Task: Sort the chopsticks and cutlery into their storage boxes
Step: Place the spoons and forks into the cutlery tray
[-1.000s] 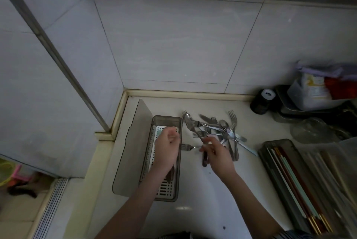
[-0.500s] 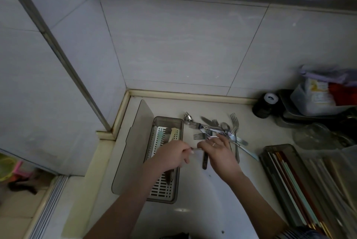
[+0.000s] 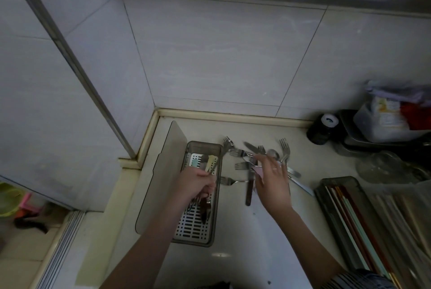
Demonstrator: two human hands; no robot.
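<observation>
My left hand (image 3: 198, 183) grips the handle of a metal fork (image 3: 219, 158) whose head points up and right, above the grey cutlery box (image 3: 202, 145). The box's white slotted tray holds pastel-handled pieces and a dark-handled piece. My right hand (image 3: 272, 179) reaches into the loose cutlery pile (image 3: 283, 152) of forks, spoons and knives, its thumb and fingers pinching a pale pink handle (image 3: 257, 170). A brown-handled knife (image 3: 248, 192) and one fork (image 3: 229, 181) lie between the box and my right hand. The chopstick box (image 3: 326, 183) at the right holds several chopsticks.
The cutlery box's lid (image 3: 163, 183) leans against its left side, near the counter's left edge. A black jar (image 3: 321, 130), a metal tray (image 3: 349, 141) with plastic containers and a glass lid (image 3: 384, 167) crowd the back right. Tiled walls close the corner.
My left hand took a metal fork from my right hand and now holds it over the cutlery box. My right hand moved back up to the pile.
</observation>
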